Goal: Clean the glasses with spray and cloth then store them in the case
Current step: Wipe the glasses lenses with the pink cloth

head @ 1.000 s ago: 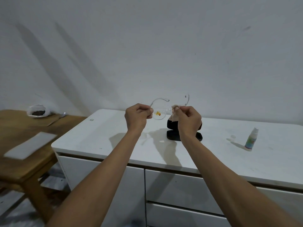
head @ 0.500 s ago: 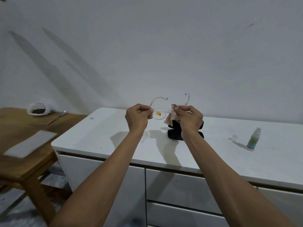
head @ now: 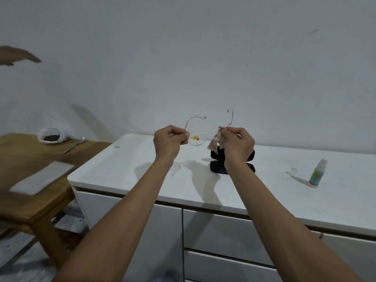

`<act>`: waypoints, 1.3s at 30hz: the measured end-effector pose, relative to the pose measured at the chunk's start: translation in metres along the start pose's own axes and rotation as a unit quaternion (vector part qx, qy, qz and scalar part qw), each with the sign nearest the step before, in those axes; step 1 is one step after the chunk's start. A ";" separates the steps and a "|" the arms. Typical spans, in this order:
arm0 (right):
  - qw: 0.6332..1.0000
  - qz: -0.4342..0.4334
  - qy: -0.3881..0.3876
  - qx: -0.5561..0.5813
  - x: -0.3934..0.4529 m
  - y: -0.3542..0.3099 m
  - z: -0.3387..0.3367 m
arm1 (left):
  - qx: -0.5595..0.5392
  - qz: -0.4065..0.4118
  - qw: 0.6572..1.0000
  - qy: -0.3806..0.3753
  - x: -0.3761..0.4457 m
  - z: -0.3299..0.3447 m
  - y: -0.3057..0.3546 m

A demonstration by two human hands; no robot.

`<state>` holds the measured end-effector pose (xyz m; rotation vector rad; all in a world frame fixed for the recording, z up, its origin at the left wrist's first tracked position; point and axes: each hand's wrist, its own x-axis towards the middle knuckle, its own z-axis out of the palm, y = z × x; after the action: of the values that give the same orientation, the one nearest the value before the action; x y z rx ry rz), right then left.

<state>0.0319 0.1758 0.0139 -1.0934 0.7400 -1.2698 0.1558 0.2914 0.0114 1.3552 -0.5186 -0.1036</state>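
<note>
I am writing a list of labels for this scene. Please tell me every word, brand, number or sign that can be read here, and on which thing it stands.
None can be read.
spray bottle: it has a coloured label, too small and blurred to read.
case: plain black, no lettering shows.
glasses: only an orange spot on a lens, no text.

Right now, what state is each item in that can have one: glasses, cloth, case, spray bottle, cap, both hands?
glasses: held up above the cabinet, temples unfolded, yellow smudge on one lens
cloth: pinched against the other lens, crumpled
case: open, on the cabinet top, nothing visible inside
spray bottle: upright, uncapped
cap: off, lying beside the bottle
left hand: gripping the frame
right hand: gripping the cloth
</note>
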 end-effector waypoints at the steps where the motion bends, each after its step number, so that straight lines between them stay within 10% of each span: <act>1: 0.999 0.002 0.020 0.028 -0.002 0.001 0.006 | -0.008 0.001 1.000 0.003 -0.001 0.001 0.000; 7: 0.996 0.020 0.036 0.083 -0.002 0.007 0.032 | -0.031 -0.005 0.999 0.038 -0.002 0.007 -0.002; 19: 0.958 0.054 -0.245 -0.139 0.028 -0.001 -0.008 | 0.012 -0.025 0.998 0.048 0.010 -0.014 -0.007; 30: 0.990 0.043 0.042 0.129 0.013 0.005 0.032 | 0.018 0.019 0.999 0.036 -0.001 0.011 0.004; 39: 0.996 0.029 -0.060 0.063 0.025 0.002 0.031 | 0.017 0.026 0.997 0.065 -0.005 0.020 -0.001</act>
<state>0.0659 0.1584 0.0264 -1.0289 0.5906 -1.1750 0.1439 0.2752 0.0117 1.3710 -0.4468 0.0364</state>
